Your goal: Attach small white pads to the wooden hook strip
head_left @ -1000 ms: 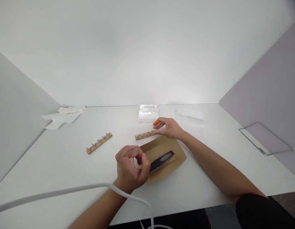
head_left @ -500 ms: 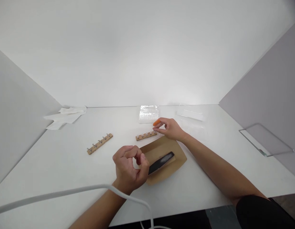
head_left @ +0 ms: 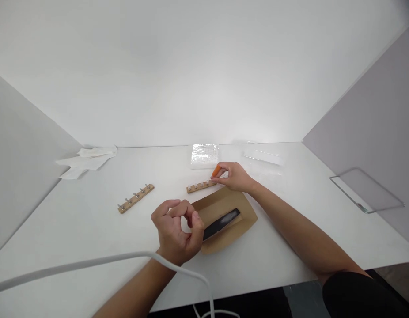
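Note:
My right hand (head_left: pixel 234 176), with an orange finger cover (head_left: pixel 217 170) on one finger, pinches at the right end of a small wooden strip (head_left: pixel 199 187) that carries a row of clear little pieces. What lies between the fingertips is too small to make out. Fingers curled and thumb drawn in, my left hand (head_left: pixel 178 232) is held over the left edge of a brown paper tray (head_left: pixel 247 221); anything in its grip is hidden. Inside the tray lies a long black bar (head_left: pixel 221 223), partly covered by that hand. A second wooden strip (head_left: pixel 136 198), bearing small metal pieces, sits further left.
A shiny clear plastic packet (head_left: pixel 204 155) lies by the back wall, with clear plastic pieces (head_left: pixel 264 157) to its right. Crumpled white tissue (head_left: pixel 88 162) rests at the back left. A wire frame (head_left: pixel 350 195) is at the right wall. A white cable (head_left: pixel 108 261) crosses the foreground.
My right fingertips have come down and closed further at the strip's right end. My left hand stays curled in nearly the same place. The whole view has shifted slightly.

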{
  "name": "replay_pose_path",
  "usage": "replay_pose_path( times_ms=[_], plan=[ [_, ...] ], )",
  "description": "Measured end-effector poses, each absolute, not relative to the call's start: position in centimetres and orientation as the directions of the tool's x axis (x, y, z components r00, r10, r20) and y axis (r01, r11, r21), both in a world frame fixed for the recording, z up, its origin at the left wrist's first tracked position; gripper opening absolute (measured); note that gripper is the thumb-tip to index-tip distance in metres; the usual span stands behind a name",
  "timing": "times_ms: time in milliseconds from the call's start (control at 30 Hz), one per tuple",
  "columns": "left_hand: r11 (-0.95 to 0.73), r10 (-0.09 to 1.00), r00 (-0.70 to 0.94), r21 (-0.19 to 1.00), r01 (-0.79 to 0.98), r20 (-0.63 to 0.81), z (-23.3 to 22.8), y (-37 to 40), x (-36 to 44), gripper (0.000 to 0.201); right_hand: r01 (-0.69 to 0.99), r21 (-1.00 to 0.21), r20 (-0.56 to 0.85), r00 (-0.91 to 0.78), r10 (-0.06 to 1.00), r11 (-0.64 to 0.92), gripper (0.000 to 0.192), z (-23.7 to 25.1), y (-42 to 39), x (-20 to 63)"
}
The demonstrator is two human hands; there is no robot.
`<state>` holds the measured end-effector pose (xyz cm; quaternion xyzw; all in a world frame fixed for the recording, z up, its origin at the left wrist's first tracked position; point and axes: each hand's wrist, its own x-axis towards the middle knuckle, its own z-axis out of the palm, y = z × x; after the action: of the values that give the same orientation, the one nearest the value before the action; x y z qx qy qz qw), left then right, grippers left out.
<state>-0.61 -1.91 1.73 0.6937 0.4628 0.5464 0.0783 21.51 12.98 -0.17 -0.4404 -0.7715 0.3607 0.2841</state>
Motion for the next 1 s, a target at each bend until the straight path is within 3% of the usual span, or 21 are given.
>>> replay_pose_path(
  times_ms=[133, 467, 900, 1000],
  plan=[
    [-0.604, 0.672, 0.039, 0.517, 0.606, 0.739, 2.0, -1.9, -0.6, 0.025, 0.489, -0.803, 0.1, -0.453, 0.886, 0.34, 0.022, -0.5, 13.2, 21.6],
    [-0.572, 0.708, -0.028, 0.597, 0.562, 0.705, 1.8, -1.8, -0.4, 0.029, 0.545, -0.768, 0.095, -0.422, 0.902, 0.336, 0.02, -0.4, 13.0, 21.5],
    [-0.577, 0.67, 0.057, 0.47, 0.668, 0.74, 0.6, -1.0, -1.3, 0.023, 0.529, -0.772, 0.137, -0.401, 0.906, 0.351, 0.024, -0.7, 12.5, 21.5],
    [-0.57, 0.674, 0.076, 0.453, 0.686, 0.735, 0.6, -0.9, -1.5, 0.023, 0.472, -0.788, 0.218, -0.388, 0.896, 0.396, 0.028, -0.6, 12.1, 21.4]
  ],
)
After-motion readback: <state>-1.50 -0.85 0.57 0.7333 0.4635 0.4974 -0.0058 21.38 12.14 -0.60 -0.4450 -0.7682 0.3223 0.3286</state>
